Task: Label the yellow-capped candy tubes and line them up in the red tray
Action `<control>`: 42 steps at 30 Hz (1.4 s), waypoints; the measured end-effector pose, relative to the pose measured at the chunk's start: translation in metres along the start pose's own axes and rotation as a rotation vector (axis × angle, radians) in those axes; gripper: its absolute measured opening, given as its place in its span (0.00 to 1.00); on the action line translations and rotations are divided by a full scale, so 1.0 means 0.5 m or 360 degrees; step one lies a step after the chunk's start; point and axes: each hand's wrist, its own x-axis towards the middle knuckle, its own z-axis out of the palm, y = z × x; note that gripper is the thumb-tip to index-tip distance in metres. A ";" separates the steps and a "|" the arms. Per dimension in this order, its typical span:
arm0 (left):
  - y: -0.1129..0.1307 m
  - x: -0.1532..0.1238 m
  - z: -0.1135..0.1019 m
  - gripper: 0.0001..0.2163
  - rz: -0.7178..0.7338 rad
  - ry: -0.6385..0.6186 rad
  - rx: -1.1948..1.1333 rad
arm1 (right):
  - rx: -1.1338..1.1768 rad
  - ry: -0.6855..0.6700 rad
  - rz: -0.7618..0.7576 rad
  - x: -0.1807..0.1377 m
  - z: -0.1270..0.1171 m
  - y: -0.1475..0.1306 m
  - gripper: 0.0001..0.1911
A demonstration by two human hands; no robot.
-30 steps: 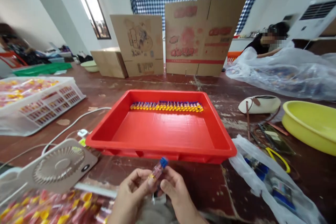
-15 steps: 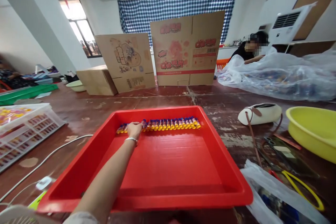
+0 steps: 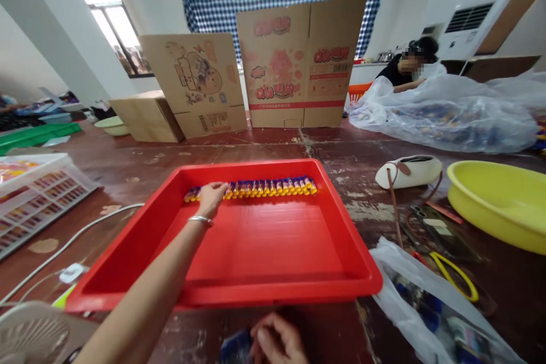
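A red plastic tray (image 3: 273, 290) lies in front of me on the brown table. Along its far wall runs a row of small tubes (image 3: 273, 186) with blue caps and yellow-red bodies. My left hand (image 3: 211, 198) reaches into the tray and rests on the left part of that row, fingers curled down onto the tubes; a thin bracelet circles the wrist. My right hand (image 3: 277, 344) is low at the near table edge, fingers bent, touching a blue item (image 3: 236, 348) that I cannot make out.
A white fan (image 3: 34, 335) and white cable (image 3: 72, 242) lie at left, beyond them a clear crate (image 3: 38, 196). At right are a plastic bag (image 3: 430, 307), yellow basin (image 3: 499, 202), white pouch (image 3: 407, 170). Cardboard boxes (image 3: 298, 62) stand behind. A person (image 3: 405, 68) works far right.
One second ago both hands held one tube near me. My left hand then reached to the row in the tray and has shifted slightly left; my right hand has come into view at the bottom.
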 end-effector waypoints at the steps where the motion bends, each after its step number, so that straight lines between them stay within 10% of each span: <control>1: 0.011 -0.040 -0.031 0.12 0.0047 -0.0024 -0.0066 | -0.0075 -0.0028 -0.0010 -0.008 -0.001 -0.015 0.24; 8: -0.089 -0.453 -0.224 0.11 0.0473 -0.0174 0.0151 | -0.1092 -0.0069 -0.0284 -0.027 -0.018 -0.083 0.10; 14: -0.282 -0.664 -0.166 0.14 0.0824 -0.0378 0.0567 | -0.1438 -0.0041 -0.0281 -0.028 0.014 -0.085 0.09; 29: -0.288 -0.697 -0.125 0.19 0.1032 -0.0422 0.1080 | -0.1182 -0.0137 -0.0552 -0.034 -0.022 -0.073 0.19; 38: -0.344 -0.605 -0.385 0.13 0.0116 -0.0022 0.1622 | -0.0480 -0.0040 -0.0294 -0.031 -0.045 -0.059 0.17; 42: -0.391 -0.574 -0.428 0.14 -0.0007 -0.0049 0.1746 | -0.0438 -0.0009 -0.0282 -0.032 -0.040 -0.065 0.17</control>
